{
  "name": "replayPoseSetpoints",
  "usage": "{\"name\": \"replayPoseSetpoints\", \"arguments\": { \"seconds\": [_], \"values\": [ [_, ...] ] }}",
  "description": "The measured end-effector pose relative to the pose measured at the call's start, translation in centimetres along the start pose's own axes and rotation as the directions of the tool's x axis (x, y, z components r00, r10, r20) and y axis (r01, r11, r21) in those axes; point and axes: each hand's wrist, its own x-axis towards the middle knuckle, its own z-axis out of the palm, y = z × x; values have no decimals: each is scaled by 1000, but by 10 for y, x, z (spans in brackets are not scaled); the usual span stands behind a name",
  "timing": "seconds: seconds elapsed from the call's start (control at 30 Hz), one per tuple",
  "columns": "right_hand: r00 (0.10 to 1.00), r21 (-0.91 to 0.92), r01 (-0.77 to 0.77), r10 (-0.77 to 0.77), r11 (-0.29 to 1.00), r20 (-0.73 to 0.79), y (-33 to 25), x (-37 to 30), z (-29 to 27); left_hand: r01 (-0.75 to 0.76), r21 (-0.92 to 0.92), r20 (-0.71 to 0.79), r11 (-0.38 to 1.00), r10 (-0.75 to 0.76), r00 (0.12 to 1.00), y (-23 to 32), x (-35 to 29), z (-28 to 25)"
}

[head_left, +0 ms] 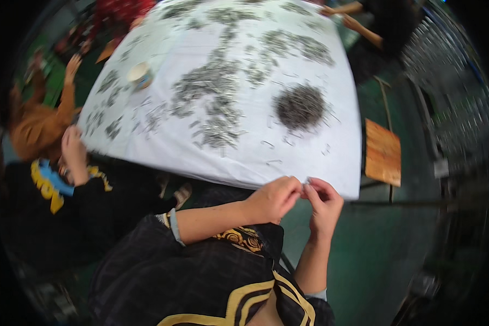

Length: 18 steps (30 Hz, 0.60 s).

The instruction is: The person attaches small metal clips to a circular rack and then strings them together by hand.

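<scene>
Both hands meet at the table's front right edge, fingertips pinched close together. My left hand is closed, its thumb and forefinger against those of the other hand. My right hand is also closed in a pinch, and a tiny greyish bit shows at its fingertips, too small to name. Just beyond them, on the white-covered table, lies a round heap of dark thin wire-like pieces. A few single bent pieces are strewn around this heap.
Scattered small silver metal pieces spread over the table's middle. A pale round tub stands at left. A wooden stool is beside the right edge. Other people sit along the left; one person's hands work at the far right corner.
</scene>
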Motion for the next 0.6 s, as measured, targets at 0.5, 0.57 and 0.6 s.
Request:
{"name": "replayPoseSetpoints", "arguments": {
  "seconds": [0.5, 0.57, 0.6],
  "values": [
    [941, -148, 140, -178, 979, -287, 6, -44, -11, 24, -112, 253, 993, 5, 968, 0, -4, 21],
    [914, -170, 200, -246, 965, -321, 13, -48, -7, 58, -149, 265, 987, -17, 964, -1, -7, 23],
    [898, -182, 229, -280, 956, -338, 15, -49, -5, 61, -146, 275, 987, -19, 961, -1, -5, 21]
  ]
}}
